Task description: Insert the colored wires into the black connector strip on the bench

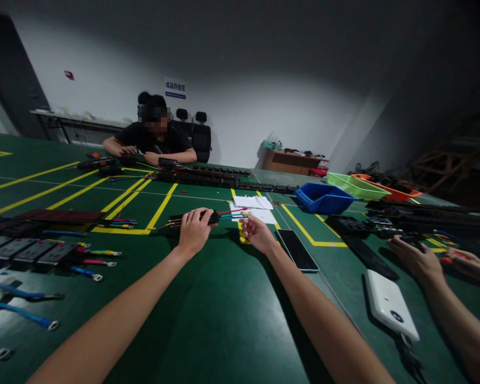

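In the head view, my left hand point(194, 230) is closed over a black block with wires point(213, 217) above the green table. Red, blue and yellow-green wires point(232, 216) run out of its right side, and more wires stick out on the left. My right hand point(258, 233) pinches at the tip of these wires, around the metal lug ends point(246, 214). Which wire its fingers hold is too small to tell. White paper sheets point(260, 213) lie just behind the wire ends, and a small yellow object point(243, 234) sits beside my right hand.
A phone point(298, 249) lies right of my right hand, and a white power bank point(391, 304) is farther right. Blue bin point(324, 198) and green bin point(358, 185) stand behind. Cabled black blocks point(44, 253) line the left. A co-worker's hands point(420, 258) work at right; another person leans opposite.
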### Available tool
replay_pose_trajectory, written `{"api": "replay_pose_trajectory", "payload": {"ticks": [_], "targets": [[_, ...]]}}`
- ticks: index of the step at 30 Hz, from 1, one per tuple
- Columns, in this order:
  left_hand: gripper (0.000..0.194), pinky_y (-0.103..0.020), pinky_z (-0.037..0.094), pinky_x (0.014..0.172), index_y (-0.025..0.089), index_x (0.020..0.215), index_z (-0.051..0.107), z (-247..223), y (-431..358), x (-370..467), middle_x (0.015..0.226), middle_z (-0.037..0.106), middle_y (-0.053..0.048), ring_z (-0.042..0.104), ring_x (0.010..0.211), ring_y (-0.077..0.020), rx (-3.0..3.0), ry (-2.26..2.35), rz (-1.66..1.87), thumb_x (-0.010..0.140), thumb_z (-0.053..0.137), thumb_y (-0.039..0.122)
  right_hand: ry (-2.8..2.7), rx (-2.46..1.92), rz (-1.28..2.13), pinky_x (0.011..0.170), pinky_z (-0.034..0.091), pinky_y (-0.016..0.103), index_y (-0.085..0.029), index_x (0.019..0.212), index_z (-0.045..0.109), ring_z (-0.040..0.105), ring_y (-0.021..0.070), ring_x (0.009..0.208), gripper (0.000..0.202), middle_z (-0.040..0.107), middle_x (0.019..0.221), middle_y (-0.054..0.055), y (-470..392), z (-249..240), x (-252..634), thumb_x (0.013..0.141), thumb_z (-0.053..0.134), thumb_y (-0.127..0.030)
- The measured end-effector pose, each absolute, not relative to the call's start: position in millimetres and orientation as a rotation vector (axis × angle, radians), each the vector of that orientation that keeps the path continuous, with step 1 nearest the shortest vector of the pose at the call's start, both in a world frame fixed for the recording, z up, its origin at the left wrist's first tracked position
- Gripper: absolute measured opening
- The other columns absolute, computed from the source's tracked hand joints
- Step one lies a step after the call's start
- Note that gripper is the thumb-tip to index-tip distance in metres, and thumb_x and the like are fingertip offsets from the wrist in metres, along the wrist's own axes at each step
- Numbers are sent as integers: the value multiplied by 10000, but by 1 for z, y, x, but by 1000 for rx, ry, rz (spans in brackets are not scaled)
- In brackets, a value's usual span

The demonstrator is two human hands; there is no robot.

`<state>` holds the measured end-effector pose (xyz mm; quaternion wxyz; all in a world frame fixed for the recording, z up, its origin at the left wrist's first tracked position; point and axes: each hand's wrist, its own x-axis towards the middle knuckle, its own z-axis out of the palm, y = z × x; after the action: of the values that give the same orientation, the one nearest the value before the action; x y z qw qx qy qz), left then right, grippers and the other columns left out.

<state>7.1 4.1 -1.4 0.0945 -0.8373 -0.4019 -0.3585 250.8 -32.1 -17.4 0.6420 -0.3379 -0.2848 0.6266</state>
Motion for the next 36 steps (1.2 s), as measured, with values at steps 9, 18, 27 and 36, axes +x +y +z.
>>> {"api": "replay_pose_trajectory", "payload": {"ticks": [9,18,27,36], "targets": [[343,-505,436,1015,237,1284,599,-1,3,8,1271,628,-128,574,1193,-308,-2568,-1159,-1042,951,576,317,-618,-829,1395,498,468,212,-212,824,634,613,112,587,159,718,750,3,-32,-20,251,772,780,-247],[363,-466,434,1003,251,1281,583,0,3,7,1274,614,-107,556,1198,-287,-2682,-984,-996,921,622,275,-631,-873,1410,465,460,218,-220,813,612,559,104,514,114,651,668,-26,-25,-27,258,779,721,-218],[352,-495,426,1029,214,1297,594,-4,4,8,1280,617,-133,568,1197,-309,-2552,-1153,-992,956,573,300,-558,-815,1390,449,461,205,-221,868,647,541,94,512,147,662,687,-24,-27,-20,253,770,755,-233],[356,-500,433,1026,244,1290,589,-4,5,7,1279,621,-120,569,1202,-297,-2635,-1086,-980,934,592,268,-492,-824,1345,411,465,184,-206,830,663,575,94,521,96,688,724,-3,-26,-23,256,798,749,-236]]}}
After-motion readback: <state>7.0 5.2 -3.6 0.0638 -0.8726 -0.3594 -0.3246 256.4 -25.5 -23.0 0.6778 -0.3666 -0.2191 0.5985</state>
